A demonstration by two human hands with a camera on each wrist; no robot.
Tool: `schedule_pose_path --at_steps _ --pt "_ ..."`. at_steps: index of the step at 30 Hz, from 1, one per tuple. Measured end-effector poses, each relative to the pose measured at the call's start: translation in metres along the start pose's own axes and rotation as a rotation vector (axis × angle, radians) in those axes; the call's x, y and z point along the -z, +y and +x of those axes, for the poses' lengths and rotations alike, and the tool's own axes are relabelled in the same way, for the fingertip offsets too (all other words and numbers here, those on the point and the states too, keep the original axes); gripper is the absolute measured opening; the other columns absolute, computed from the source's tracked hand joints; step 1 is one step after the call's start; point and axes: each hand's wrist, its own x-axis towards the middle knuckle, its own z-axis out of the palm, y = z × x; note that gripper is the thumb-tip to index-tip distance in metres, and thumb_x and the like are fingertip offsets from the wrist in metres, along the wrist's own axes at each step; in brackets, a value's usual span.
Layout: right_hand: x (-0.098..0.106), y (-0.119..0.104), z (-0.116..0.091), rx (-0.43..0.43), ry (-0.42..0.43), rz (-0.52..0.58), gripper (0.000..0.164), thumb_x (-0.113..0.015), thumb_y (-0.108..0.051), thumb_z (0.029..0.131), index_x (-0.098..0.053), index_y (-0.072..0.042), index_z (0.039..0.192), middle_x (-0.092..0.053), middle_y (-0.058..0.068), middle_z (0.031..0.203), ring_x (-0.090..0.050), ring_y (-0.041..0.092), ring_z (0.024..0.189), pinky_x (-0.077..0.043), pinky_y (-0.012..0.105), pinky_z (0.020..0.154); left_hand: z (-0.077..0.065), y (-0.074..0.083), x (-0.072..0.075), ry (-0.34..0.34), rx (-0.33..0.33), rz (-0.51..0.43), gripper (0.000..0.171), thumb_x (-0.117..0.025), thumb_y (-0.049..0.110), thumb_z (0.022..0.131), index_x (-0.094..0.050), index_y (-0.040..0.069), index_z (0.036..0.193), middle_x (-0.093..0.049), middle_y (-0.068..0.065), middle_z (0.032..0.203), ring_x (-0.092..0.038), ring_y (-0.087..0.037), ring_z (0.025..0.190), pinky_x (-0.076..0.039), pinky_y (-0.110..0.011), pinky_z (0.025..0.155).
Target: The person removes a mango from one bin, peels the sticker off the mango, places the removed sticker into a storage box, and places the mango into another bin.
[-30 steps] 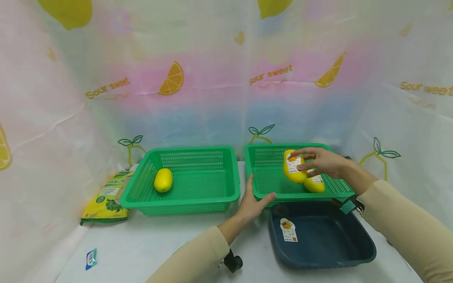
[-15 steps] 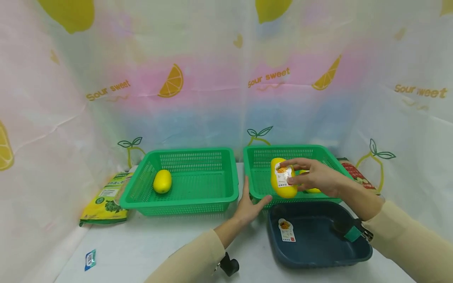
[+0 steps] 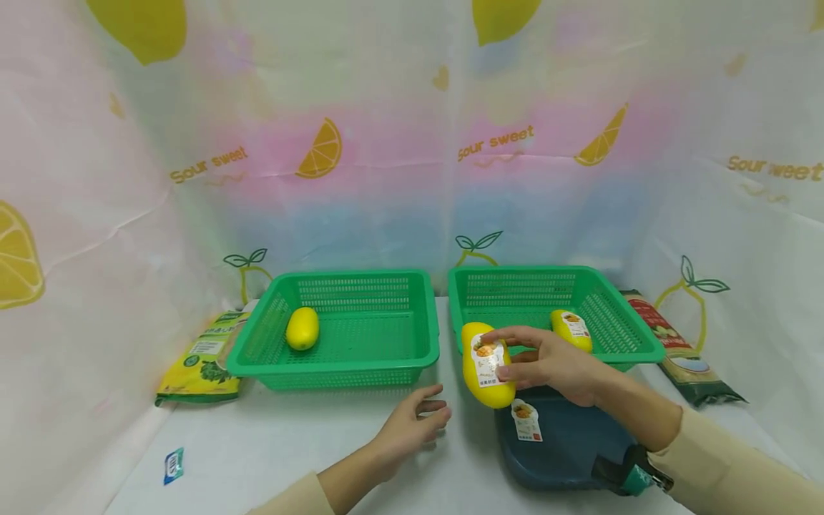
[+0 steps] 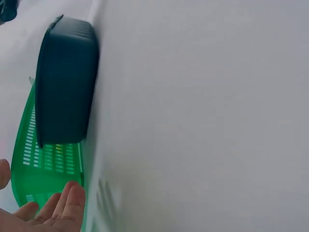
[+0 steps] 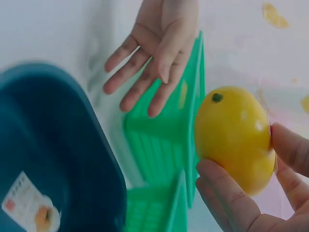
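A yellow mango (image 3: pixel 487 366) with a white picture label is gripped between the thumb and fingers of my right hand (image 3: pixel 558 363), in front of the right green basket (image 3: pixel 498 277). In the right wrist view the mango (image 5: pixel 234 137) shows its dark stem spot. My left hand (image 3: pixel 412 428) is held over the white table, to the left of the dark blue basin (image 3: pixel 573 450), its fingers loosely spread and holding nothing. A second labelled mango (image 3: pixel 571 330) lies inside the right basket. The basin has a matching label (image 3: pixel 526 420) on its inner wall and is partly covered by my right arm.
Another mango (image 3: pixel 302 329) lies in the left green basket (image 3: pixel 335 378). A yellow food bag (image 3: pixel 204 361) leans beside that basket, and a red-and-green bag (image 3: pixel 682 350) lies right of the other. A small blue packet (image 3: pixel 174 466) is at the front left. A printed curtain stands behind.
My right hand has carried the mango left and toward me, out of the right basket. My left hand has let go of that basket's near left corner and drawn back toward me.
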Motion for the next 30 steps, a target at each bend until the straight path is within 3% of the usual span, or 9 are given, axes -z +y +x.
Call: schedule_pose_path --at_steps 8,17,25,30 --pt "-0.037 0.011 0.006 -0.051 -0.135 0.131 0.055 -0.068 -0.018 0.093 -0.048 -0.006 0.142 -0.048 0.021 0.143 -0.063 0.022 0.108 -0.056 0.040 0.090 -0.035 -0.011 0.025 0.063 0.049 -0.056 0.063 -0.060 0.034 0.098 -0.038 0.001 0.148 -0.056 -0.024 0.136 -0.067 -0.022 0.104 -0.056 -0.042 0.089" --pt "-0.085 0.037 0.032 -0.137 -0.119 0.157 0.050 -0.072 -0.013 0.088 -0.057 -0.010 0.136 -0.039 0.020 0.146 -0.062 0.022 0.102 -0.058 0.039 0.083 -0.054 -0.013 0.046 0.134 0.077 -0.034 0.063 -0.059 0.033 0.099 -0.039 0.000 0.148 -0.056 -0.025 0.135 -0.065 -0.016 0.095 -0.057 -0.037 0.082" --pt "-0.107 0.049 0.053 -0.173 -0.100 0.158 0.047 -0.072 -0.005 0.086 -0.061 -0.009 0.132 -0.053 0.015 0.127 -0.062 0.021 0.095 -0.059 0.038 0.078 -0.058 -0.012 0.057 0.085 0.105 0.013 0.069 -0.064 0.032 0.096 -0.034 0.002 0.151 -0.050 -0.026 0.139 -0.063 -0.018 0.097 -0.056 -0.035 0.080" --pt "-0.118 0.054 0.059 -0.206 -0.075 0.133 0.046 -0.073 -0.003 0.084 -0.063 -0.008 0.128 -0.054 0.019 0.127 -0.061 0.020 0.090 -0.059 0.034 0.077 -0.059 -0.017 0.057 0.027 0.089 0.075 0.076 -0.067 0.034 0.094 -0.029 0.004 0.153 -0.042 -0.033 0.143 -0.061 -0.021 0.102 -0.056 -0.037 0.080"
